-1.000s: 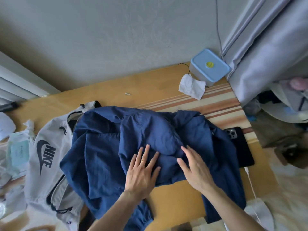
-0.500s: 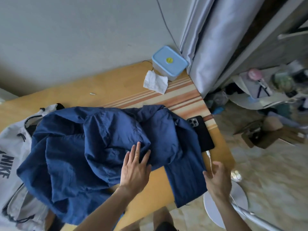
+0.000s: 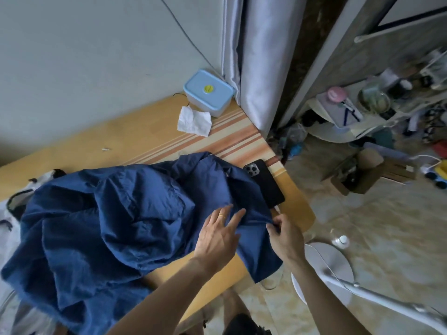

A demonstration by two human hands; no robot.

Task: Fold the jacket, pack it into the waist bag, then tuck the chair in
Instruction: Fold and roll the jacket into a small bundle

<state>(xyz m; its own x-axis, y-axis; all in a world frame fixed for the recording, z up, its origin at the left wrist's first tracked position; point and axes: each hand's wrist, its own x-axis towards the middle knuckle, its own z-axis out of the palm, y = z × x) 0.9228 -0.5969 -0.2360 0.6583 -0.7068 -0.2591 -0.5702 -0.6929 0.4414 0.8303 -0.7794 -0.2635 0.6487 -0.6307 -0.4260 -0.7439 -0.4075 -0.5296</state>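
Right hand (image 3: 286, 240) grip pinched shut on jacket (image 3: 116, 218) edge at table (image 3: 145, 131) right end; left hand (image 3: 217, 235) flat, fingers spread, pressing cloth just beside it. Jacket lies crumpled, long axis left-right across table, near part hanging off front edge, touching phone (image 3: 266, 183).

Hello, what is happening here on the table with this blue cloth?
A person is starting to fold a blue jacket spread on a wooden table. The left hand lies flat on the cloth, and the right hand pinches the jacket's edge near the table's corner. The jacket is crumpled, not yet folded. A black phone lies beside it, partly under the cloth. A white bag peeks out at the left.
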